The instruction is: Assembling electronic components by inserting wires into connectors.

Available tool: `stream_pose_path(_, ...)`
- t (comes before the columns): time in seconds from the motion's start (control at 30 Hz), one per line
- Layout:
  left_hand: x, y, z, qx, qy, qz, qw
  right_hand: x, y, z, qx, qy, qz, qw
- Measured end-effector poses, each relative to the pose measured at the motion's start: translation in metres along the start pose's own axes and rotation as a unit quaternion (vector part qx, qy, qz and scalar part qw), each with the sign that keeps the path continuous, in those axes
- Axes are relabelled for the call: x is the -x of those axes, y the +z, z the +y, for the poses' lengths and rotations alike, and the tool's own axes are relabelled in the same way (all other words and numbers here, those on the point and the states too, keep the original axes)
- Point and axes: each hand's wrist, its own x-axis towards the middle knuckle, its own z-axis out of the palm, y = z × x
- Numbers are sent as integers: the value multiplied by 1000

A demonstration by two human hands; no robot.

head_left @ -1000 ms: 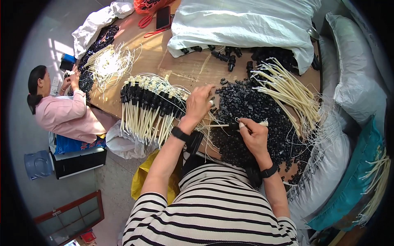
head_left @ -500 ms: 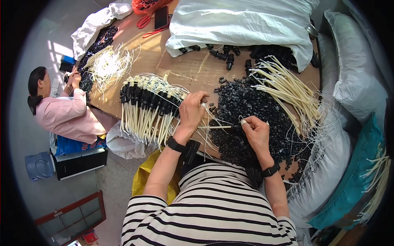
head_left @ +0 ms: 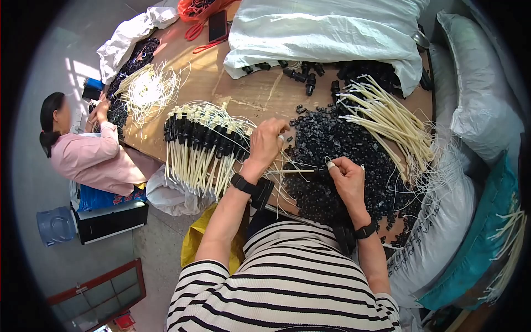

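Note:
My left hand (head_left: pixel 267 144) hovers between the black-collared bundle and the loose pile, fingers bent and drawn together; whatever they hold is too small to make out. My right hand (head_left: pixel 349 180) is closed in a pinch over the pile, at the black end of a thin cream stick (head_left: pixel 298 171). A small pale loop shows by its fingertips. The stick lies level, pointing toward my left wrist. Small black plastic pieces (head_left: pixel 315 135) are heaped under and around the right hand. To the left lies a row of cream sticks with black collars (head_left: pixel 207 138) and pale wires.
Plain cream sticks (head_left: pixel 387 124) with trailing wires lie right of the heap. A white sack (head_left: pixel 323 36) covers the table's far side, with black connectors by its edge. A phone (head_left: pixel 218 26) rests at far left. Full sacks (head_left: pixel 487 83) crowd the right. A co-worker (head_left: pixel 91 152) sits left.
My left hand has shifted slightly right and up, its fingers reaching a little further out. The right hand stays at the stick's black end. The whole view has shifted slightly.

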Motion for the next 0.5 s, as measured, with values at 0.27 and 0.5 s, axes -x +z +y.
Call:
stream_pose_path(0.27,-12,12,0,50,-33,-60,996,2,2,-9,-7,0,-5,1000)
stream_pose_path(0.5,7,5,61,371,-81,-80,922,-4,6,-6,-24,17,17,999)
